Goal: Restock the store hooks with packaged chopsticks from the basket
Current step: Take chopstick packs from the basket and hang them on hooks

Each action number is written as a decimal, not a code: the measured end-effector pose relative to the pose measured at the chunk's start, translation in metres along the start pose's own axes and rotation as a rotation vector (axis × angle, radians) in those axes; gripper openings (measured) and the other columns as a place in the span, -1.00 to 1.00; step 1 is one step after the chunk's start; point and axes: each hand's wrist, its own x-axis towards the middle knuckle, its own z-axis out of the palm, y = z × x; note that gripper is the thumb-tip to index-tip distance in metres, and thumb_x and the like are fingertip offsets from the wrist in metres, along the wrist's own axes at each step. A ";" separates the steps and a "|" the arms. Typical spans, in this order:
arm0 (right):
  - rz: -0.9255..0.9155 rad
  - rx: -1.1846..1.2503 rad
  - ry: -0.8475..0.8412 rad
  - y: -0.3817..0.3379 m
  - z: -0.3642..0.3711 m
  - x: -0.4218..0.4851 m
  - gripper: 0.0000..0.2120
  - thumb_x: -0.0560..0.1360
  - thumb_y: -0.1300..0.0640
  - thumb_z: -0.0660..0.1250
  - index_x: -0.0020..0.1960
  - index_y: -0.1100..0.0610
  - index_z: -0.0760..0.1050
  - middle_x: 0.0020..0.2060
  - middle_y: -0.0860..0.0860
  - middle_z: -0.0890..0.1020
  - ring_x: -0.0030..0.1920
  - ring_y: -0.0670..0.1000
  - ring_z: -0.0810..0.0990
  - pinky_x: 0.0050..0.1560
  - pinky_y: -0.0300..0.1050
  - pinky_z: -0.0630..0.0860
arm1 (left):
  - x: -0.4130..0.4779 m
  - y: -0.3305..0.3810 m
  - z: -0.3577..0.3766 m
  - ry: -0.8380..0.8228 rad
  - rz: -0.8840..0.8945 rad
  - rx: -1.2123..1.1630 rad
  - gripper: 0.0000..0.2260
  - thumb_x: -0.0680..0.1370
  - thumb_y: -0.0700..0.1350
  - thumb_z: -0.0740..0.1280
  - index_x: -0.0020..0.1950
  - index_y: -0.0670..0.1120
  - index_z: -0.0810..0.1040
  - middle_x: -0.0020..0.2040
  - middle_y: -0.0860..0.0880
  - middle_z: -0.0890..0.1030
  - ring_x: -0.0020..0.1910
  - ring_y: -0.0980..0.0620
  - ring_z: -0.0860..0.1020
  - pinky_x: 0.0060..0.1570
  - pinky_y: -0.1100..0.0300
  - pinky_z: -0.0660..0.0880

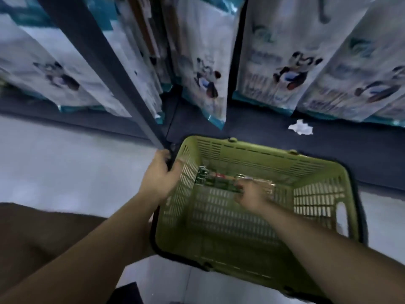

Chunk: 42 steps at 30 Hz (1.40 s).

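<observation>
A green plastic basket (252, 154) sits on the pale floor below the shelving. Packaged chopsticks (215, 179) lie along its bottom near the far wall, green card at one end, wooden sticks at the other. My left hand (160, 174) grips the basket's left rim, thumb over the slotted wall. Inside the basket, my right hand (249, 195) reaches down and its curled fingers close around the chopstick pack. The image is blurred, so the exact grip is hard to make out.
White hanging packages with a cartoon print (208, 80) fill the racks above. A dark metal upright (122, 88) slants down to the basket's left corner. A crumpled white paper scrap (300, 128) lies on the dark base shelf (328, 150).
</observation>
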 end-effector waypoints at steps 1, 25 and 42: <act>0.000 -0.030 -0.004 0.002 0.007 0.010 -0.62 0.56 0.10 0.39 0.36 0.14 0.54 0.22 0.14 0.65 0.16 0.15 0.63 0.02 -0.15 0.49 | 0.001 -0.009 0.003 -0.020 -0.002 -0.038 -0.75 0.61 0.19 0.32 0.17 0.10 0.42 -0.11 0.07 0.62 -0.06 0.01 0.63 -0.13 0.07 0.47; 0.000 -0.398 0.086 0.017 0.047 0.063 -0.64 0.53 0.00 0.42 0.27 0.07 0.50 0.21 0.09 0.51 0.22 0.16 0.53 0.07 0.01 0.55 | 0.005 -0.022 0.014 -0.004 -0.073 -0.190 -0.70 0.49 0.30 0.29 -0.04 0.09 0.57 -0.17 0.04 0.66 -0.15 0.01 0.64 -0.08 -0.09 0.60; 0.032 -0.380 -0.107 0.032 0.032 0.036 -0.79 0.53 0.01 0.39 0.14 0.03 0.56 0.07 0.08 0.67 0.11 0.16 0.65 -0.04 -0.07 0.54 | -0.008 -0.010 0.002 0.088 0.107 -0.016 -0.68 0.61 -0.01 0.37 0.34 -0.03 0.47 0.24 0.01 0.52 0.19 0.07 0.53 0.20 0.07 0.49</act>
